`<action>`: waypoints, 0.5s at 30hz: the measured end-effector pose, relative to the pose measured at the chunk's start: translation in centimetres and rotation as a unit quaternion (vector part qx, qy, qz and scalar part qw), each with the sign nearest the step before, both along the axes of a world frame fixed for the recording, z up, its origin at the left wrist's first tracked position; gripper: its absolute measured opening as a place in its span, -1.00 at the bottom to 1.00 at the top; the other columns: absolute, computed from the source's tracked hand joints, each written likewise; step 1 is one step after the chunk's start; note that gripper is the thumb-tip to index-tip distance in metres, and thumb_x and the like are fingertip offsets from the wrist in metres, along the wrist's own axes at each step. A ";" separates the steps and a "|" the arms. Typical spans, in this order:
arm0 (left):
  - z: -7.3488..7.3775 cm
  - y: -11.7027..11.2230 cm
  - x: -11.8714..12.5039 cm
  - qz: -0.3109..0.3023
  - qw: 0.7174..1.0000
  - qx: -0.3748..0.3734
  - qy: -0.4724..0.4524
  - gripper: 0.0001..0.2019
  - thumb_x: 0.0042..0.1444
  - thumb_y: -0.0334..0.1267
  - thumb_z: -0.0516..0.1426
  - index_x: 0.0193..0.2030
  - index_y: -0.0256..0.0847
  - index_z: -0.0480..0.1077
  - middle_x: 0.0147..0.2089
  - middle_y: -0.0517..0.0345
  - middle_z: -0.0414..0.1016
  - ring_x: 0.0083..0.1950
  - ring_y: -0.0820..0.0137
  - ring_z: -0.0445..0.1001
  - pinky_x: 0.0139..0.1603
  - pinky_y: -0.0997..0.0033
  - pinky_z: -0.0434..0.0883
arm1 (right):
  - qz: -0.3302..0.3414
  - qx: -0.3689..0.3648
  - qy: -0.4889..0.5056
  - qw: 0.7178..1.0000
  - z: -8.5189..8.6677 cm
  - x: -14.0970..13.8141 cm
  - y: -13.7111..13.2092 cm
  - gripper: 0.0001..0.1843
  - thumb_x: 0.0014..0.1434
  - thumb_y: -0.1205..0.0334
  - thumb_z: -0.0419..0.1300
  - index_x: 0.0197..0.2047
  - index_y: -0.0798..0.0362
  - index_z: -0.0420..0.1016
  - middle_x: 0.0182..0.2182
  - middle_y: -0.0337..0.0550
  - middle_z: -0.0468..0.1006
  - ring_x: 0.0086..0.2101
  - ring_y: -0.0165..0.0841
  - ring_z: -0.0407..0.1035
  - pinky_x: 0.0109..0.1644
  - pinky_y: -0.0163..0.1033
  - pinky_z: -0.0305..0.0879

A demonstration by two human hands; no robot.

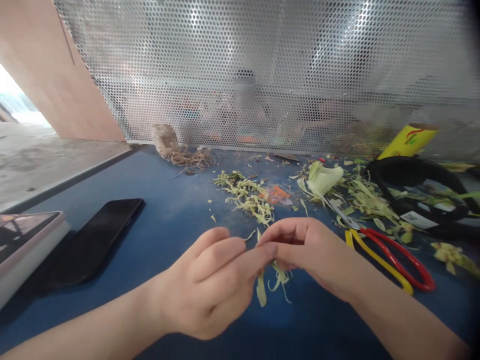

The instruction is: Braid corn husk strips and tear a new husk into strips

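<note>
My left hand [213, 280] and my right hand [311, 245] meet at the fingertips over the blue tabletop, both closed in a pinch. Between and below the fingers, a pale green flower strip [261, 292] and thin curled shreds hang down; the exact grip point is hidden by the fingers. Just beyond the hands lies a row of small pale green flowers [247, 194], which look strung or clustered together. Scissors [393, 260] with one red and one yellow handle rest to the right of my right hand, their blades pointing towards a large pale green petal [324, 177].
A black phone [101, 235] lies left, beside a pale box [33, 245]. Tangled brown thread [193, 159] sits by a translucent lump [165, 139] at the back. Loose petals [369, 200], a black ring-shaped holder [386, 182] and a yellow tube [408, 141] are right. Perforated metal [225, 50] stands behind.
</note>
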State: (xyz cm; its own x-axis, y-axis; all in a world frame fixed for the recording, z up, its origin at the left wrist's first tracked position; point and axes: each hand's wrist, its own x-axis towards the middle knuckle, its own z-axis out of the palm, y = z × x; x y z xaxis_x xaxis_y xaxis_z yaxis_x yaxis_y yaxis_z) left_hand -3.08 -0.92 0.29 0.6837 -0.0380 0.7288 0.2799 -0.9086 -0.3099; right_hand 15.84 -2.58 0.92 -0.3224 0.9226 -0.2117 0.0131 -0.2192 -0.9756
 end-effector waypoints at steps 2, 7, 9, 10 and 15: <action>0.1 0.2 0.0 -0.047 0.998 -0.014 0.034 -0.84 -0.04 -0.56 0.05 -0.45 -0.26 0.37 -0.13 0.05 0.49 -0.21 0.39 0.36 -0.35 0.37 0.41 | 0.017 -0.006 -0.004 1.000 -0.1 0.1 0.0 -0.93 -0.02 0.30 0.20 -0.43 0.11 0.49 -0.66 -0.33 0.36 -0.64 -0.62 0.09 -0.58 -0.47 -0.01; 0.2 0.0 -0.2 -0.098 0.981 -0.148 0.080 -0.75 0.00 -0.57 -0.07 -0.30 -0.35 0.39 -0.22 0.00 0.53 -0.14 0.37 0.43 -0.26 0.45 0.47 | 0.057 -0.012 -0.021 0.998 0.1 0.2 0.1 -0.92 -0.03 0.27 0.22 -0.42 0.10 0.48 -0.61 -0.32 0.40 -0.59 -0.60 0.19 -0.52 -0.49 0.10; 0.2 -0.1 -0.3 -0.104 0.976 -0.175 0.074 -0.73 0.01 -0.59 -0.08 -0.28 -0.37 0.39 -0.21 -0.01 0.53 -0.13 0.37 0.44 -0.19 0.47 0.47 | 0.070 -0.001 -0.021 0.997 0.2 0.2 0.1 -0.92 -0.02 0.28 0.21 -0.41 0.10 0.47 -0.56 -0.30 0.44 -0.53 -0.58 0.26 -0.45 -0.48 0.16; 0.2 -0.1 -0.4 -0.107 0.976 -0.179 0.069 -0.73 0.01 -0.59 -0.09 -0.29 -0.37 0.40 -0.21 0.00 0.53 -0.14 0.37 0.44 -0.17 0.48 0.47 | 0.075 0.010 -0.023 0.997 0.2 0.2 0.1 -0.92 -0.02 0.27 0.21 -0.41 0.09 0.46 -0.54 -0.30 0.44 -0.51 -0.57 0.27 -0.41 -0.46 0.19; 0.5 -0.6 -0.5 -0.075 0.978 -0.190 0.034 -0.73 0.09 -0.54 -0.09 -0.29 -0.27 0.41 -0.24 0.12 0.54 -0.20 0.42 0.47 -0.18 0.55 0.48 | 0.068 0.078 -0.020 0.994 0.0 -0.2 -0.1 -0.89 0.02 0.20 0.18 -0.38 0.05 0.41 -0.53 -0.31 0.38 -0.45 -0.50 0.27 -0.30 -0.37 0.24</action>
State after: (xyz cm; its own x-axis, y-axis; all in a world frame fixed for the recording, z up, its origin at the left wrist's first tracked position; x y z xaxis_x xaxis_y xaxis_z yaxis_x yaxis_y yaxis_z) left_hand -3.61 -1.54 0.82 0.7386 0.1232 0.6628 0.1248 -0.9912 0.0453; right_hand 15.65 -2.70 0.88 -0.4399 0.8941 -0.0837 0.0711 -0.0582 -0.9958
